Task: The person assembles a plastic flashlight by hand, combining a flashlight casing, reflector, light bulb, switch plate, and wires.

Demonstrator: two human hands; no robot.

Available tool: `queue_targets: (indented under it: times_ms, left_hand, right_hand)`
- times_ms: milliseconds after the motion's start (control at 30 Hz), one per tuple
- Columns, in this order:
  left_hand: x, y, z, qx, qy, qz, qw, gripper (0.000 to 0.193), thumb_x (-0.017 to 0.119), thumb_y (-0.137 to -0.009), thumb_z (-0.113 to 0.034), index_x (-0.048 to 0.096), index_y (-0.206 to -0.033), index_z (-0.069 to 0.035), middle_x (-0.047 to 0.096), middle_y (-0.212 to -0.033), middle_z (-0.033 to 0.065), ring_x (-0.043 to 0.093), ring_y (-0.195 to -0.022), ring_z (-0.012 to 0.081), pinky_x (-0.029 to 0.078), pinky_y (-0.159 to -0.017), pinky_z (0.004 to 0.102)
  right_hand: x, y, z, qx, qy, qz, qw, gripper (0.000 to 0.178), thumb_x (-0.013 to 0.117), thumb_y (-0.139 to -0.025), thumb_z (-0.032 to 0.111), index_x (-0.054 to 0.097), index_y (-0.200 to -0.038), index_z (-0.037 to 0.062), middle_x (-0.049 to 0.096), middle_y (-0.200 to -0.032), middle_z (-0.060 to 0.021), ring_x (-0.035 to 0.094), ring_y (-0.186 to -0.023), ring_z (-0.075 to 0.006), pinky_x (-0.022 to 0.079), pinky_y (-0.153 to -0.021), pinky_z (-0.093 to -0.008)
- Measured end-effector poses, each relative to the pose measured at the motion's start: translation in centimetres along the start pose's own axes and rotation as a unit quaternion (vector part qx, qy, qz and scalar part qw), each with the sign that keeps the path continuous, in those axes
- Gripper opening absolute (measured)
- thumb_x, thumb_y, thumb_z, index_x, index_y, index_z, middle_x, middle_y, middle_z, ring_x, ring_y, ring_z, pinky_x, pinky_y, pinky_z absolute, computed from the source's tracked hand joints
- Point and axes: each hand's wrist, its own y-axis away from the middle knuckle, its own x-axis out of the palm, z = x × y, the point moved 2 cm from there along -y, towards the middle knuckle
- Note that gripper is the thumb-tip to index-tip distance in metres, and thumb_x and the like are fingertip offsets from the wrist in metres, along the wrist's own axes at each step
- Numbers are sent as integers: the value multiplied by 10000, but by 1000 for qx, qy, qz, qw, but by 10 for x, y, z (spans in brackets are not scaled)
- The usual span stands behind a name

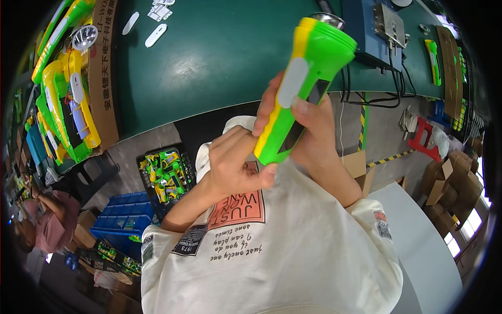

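A green and yellow flashlight (pixel 321 57) is held up tilted in front of my chest, its wide head pointing away from me. Its head rim looks threaded, and a shiny silver reflector (pixel 328 20) shows at the top. A pale grey oval panel sits on its side. My right hand (pixel 314 120) wraps round the body, with the thumb lying on the green shell. At the narrow tail end, my left hand (pixel 235 157) grips with curled fingers and thumb. Parts of the fingers of both hands are hidden behind the flashlight.
White plastic pieces (pixel 156 35) lie on the green table (pixel 198 68). A cardboard box (pixel 104 78) with several flashlight shells stands left. At the right are a blue machine (pixel 361 31) with cables and another flashlight (pixel 433 62). Below stand a crate of parts (pixel 164 175) and a red stool (pixel 422 138).
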Motion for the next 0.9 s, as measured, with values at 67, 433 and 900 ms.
queue_targets:
  times_ms: [67, 433, 900]
  left_hand:
    - [2, -3, -1, -3, 7, 4, 1000, 345, 726, -682, -281, 593, -745, 31, 510, -601, 103, 505, -502, 240, 411, -463, 321]
    - [-1, -3, -6, -29, -135, -15, 990, 333, 727, -741, -303, 613, -740, 10, 530, -572, 65, 512, -477, 217, 416, -438, 315]
    - [-1, 2, 1, 91, -245, 20, 965, 433, 734, -757, -418, 572, -679, -24, 457, -549, 34, 441, -444, 190, 350, -400, 300]
  right_hand:
    - [-2, 0, -2, 6, -18, -11, 1000, 332, 642, -839, 129, 553, -1108, -44, 656, -871, -154, 670, -708, -236, 570, -644, -357]
    - [-3, -7, -7, 15, 29, -49, 998, 375, 614, -873, 125, 488, -1192, -27, 637, -991, -153, 655, -860, -225, 577, -742, -377]
    - [-7, -9, -2, 21, 120, -63, 991, 546, 534, -919, 278, 382, -1343, -32, 589, -1053, -184, 621, -888, -260, 551, -783, -420]
